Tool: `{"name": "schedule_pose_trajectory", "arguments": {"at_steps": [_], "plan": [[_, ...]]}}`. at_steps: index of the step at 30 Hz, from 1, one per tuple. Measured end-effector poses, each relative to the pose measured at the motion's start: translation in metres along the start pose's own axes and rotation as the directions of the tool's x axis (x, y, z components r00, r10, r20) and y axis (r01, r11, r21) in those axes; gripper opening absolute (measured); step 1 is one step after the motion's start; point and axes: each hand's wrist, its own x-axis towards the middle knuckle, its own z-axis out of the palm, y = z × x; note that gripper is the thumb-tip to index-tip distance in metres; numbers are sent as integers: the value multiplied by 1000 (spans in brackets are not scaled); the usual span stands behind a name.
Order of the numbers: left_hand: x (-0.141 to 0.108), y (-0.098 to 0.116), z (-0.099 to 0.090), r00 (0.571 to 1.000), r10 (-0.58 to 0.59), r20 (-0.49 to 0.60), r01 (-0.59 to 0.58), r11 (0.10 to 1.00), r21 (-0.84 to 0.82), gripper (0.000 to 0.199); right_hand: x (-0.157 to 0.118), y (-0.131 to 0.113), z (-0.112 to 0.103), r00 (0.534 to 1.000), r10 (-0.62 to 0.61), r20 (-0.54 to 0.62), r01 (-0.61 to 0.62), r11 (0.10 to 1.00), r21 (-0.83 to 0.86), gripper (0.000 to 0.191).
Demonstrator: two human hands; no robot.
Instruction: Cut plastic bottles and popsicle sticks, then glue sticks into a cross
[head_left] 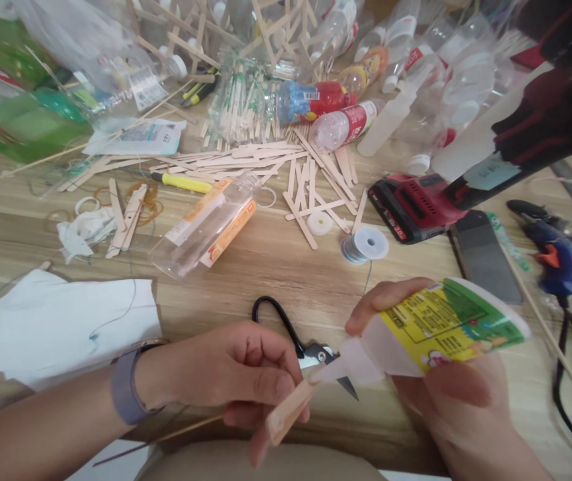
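Note:
At the front edge of the table my left hand (260, 367) is closed on a pair of wooden craft sticks (289, 411), pinched between thumb and fingers. My right hand (466, 391) wraps round a white glue bottle (446, 327) with a yellow and green label. The bottle is tipped to the left, and its narrow nozzle touches or nearly touches the upper end of the sticks. Behind both hands lie black-handled scissors (276, 311), partly covered by the left hand and the nozzle. A thin stick (166, 437) extends below my left wrist.
A clear plastic bottle (206, 224) lies mid-table near a yellow cutter (186, 182) and loose craft sticks (311, 180). To the right are a wire spool (371, 243), a red-black power tool (411, 207), a phone (486, 257) and a blue glue gun (564, 264). White paper (65, 327) lies left.

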Motion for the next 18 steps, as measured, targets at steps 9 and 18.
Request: {"name": "schedule_pose_trajectory", "arguments": {"at_steps": [9,18], "plan": [[1,0,-1,995,89,45,-88,996,-27,33,-2,-1,2,1000,11,7,-11,1000,20,48],[1,3,-7,993,120,6,-120,992,25,34,4,0,-6,989,-135,67,136,991,-12,46]]}}
